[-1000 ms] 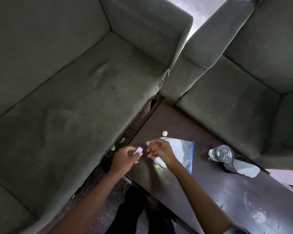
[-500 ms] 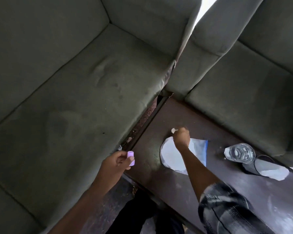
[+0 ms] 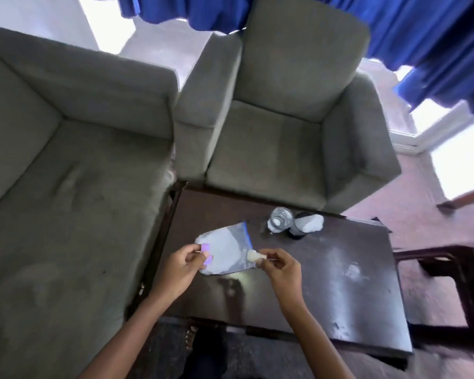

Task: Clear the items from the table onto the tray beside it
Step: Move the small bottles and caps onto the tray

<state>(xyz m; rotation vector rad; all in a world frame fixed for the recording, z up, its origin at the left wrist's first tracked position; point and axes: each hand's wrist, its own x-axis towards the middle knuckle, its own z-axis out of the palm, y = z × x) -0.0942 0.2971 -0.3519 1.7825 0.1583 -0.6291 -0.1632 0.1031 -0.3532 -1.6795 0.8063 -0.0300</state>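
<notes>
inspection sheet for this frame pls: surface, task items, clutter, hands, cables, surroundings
Surface: dark wooden table, glossy, pale smudges.
Job's things: zip bag flat on table; clear glass beside dark cup; no tray seen.
Clutter: nothing seen.
Grippers: left hand pinches purple piece; right hand pinches cream piece.
Cables: nothing seen.
Surroundings: grey sofa, armchair, blue curtain, side table.

You see through one head-worn wide-angle camera, looking forward and steeply down from above the dark table (image 3: 326, 283) — both forearms enter from the bottom edge, the armchair (image 3: 285, 127) and sofa (image 3: 66, 187) beyond.
</notes>
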